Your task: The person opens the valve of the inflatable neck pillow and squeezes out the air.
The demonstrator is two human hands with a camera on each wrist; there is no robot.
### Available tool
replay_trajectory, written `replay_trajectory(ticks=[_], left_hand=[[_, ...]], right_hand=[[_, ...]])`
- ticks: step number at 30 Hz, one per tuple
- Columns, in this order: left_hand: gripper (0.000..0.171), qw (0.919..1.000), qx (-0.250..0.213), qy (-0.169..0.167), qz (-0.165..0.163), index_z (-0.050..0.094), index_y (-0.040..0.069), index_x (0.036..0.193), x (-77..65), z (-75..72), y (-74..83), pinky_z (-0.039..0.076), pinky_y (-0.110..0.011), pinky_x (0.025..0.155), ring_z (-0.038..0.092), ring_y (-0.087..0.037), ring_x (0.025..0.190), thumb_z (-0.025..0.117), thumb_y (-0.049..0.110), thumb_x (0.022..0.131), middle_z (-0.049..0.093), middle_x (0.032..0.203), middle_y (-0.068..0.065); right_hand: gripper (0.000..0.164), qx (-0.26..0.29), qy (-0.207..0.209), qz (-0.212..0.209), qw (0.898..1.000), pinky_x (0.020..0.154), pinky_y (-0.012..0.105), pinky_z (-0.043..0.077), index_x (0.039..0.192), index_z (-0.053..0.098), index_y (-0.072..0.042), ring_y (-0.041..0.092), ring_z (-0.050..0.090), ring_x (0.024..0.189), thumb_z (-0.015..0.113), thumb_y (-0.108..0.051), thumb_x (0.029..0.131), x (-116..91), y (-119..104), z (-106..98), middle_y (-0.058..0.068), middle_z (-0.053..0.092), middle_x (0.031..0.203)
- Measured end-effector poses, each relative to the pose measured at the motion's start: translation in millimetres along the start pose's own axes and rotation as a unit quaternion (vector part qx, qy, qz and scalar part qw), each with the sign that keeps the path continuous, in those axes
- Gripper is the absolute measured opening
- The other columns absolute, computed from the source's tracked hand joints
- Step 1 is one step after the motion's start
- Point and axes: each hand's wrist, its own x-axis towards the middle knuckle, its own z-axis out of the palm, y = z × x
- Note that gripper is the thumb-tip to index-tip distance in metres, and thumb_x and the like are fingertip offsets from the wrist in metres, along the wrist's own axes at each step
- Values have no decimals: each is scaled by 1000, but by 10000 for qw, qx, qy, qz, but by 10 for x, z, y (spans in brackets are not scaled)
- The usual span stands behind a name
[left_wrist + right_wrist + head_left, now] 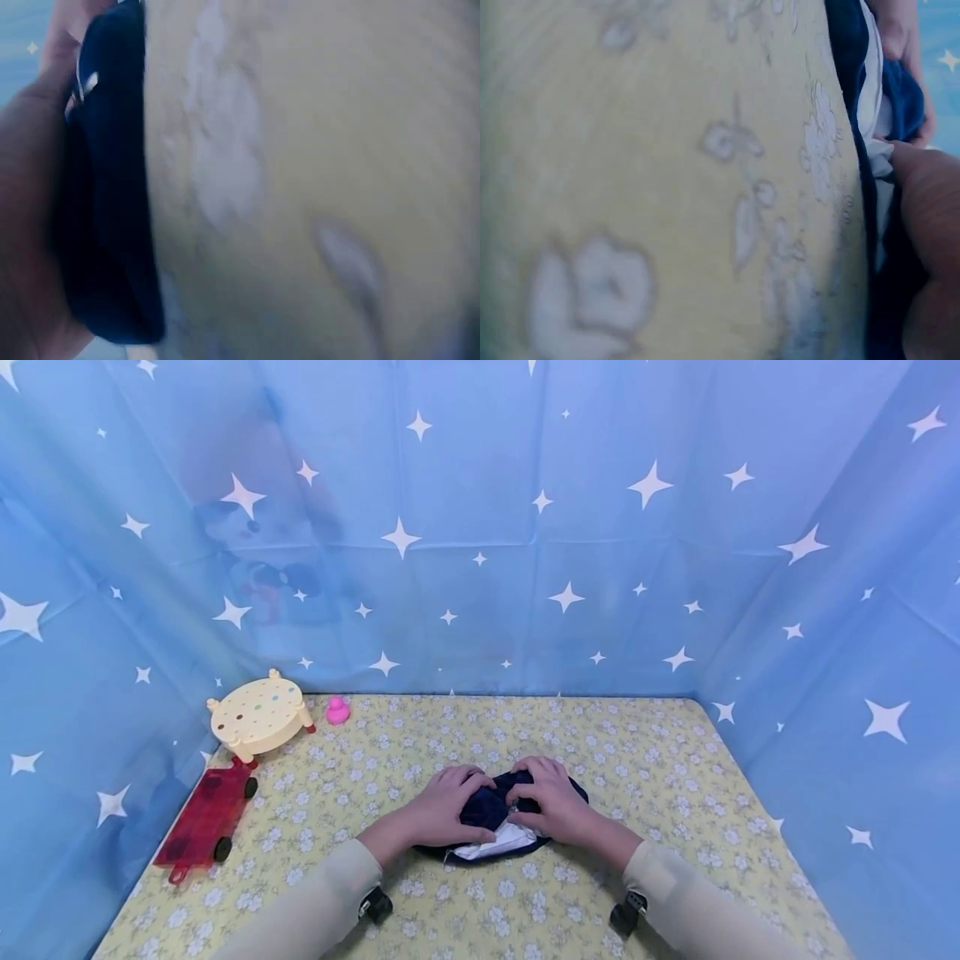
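A dark navy fabric pouch (483,810) lies on the table in the head view, with white lining (512,838) showing in its opening. My left hand (441,808) grips the pouch's left side, fingers over the far edge and thumb by the near edge. On the other side my right hand (553,808) holds the fabric with bent fingers near the opening. A small metallic zipper pull (91,82) appears on the dark cloth in the left wrist view. In the right wrist view, the right thumb meets the white lining (880,154). The inside of the pouch is mostly hidden.
A cream spotted toy table (258,714) with short legs stands at the back left, with a pink toy duck (337,710) beside it. Nearer lies a translucent red piece with black wheels (204,818). Blue star-print curtains (480,527) surround the flowered tabletop (660,860).
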Motion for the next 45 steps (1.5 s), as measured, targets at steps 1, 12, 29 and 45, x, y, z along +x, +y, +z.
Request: replay_trajectory(ticks=[1,12,29,45], left_hand=[[81,9999,-83,-142,-12,49,31,162,-15,2,-20,25,-64,129,34,-36,159,73,73,97,39,171,-7],[96,9985,446,-284,171,36,33,172,4,87,-73,21,-59,132,24,-35,166,71,79,94,24,181,-9],[106,9844,1654,-527,293,12,29,180,38,57,16,17,-65,132,11,-31,170,46,89,99,9,185,-12],[103,9814,1819,-546,263,9,31,179,59,63,5,16,-65,133,8,-29,171,38,91,100,7,186,-10]], right_hand=[[15,118,58,-38,9999,113,73,34,107,79,-28,38,52,138,89,-29,96,-10,14,5,17,60,144],[16,686,671,-824,9920,118,77,28,107,72,-17,28,60,132,84,-13,99,-5,20,42,8,69,132],[15,685,290,-513,9959,108,59,40,106,78,-26,13,62,110,89,-27,95,56,62,143,-13,73,113],[14,478,223,-425,9977,103,56,41,101,77,-28,8,53,98,89,-25,94,89,60,159,-13,66,106]])
